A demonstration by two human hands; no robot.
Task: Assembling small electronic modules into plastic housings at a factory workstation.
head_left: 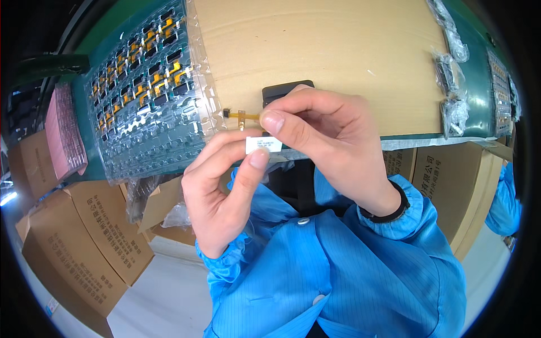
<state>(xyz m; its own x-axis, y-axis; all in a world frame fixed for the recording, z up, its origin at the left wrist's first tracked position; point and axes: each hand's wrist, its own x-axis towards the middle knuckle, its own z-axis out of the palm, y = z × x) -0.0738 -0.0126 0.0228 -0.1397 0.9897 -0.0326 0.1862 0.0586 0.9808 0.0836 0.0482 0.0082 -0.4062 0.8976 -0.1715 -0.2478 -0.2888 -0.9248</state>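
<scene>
Between the thumb and fingers of my left hand [222, 183] is a small flat module with a white printed label [263, 145]. My right hand [338, 124] pinches an orange flex cable [243, 115] between thumb and index finger, just above the label. A small dark connector ends the cable on its left side. Whether cable and module are joined cannot be seen, since fingers cover that part. Partly behind my right hand, a black flat object [282, 90] lies on the cardboard-covered work surface [315, 45].
To the left, a clear blister tray [197, 107] holds several small dark modules with orange flex cables. Pink stacked trays [63, 132] stand beyond it. Clear-bagged parts [451, 79] line the right edge. Cardboard boxes [84, 242] sit below the table; another person's blue sleeve [503, 205] shows far right.
</scene>
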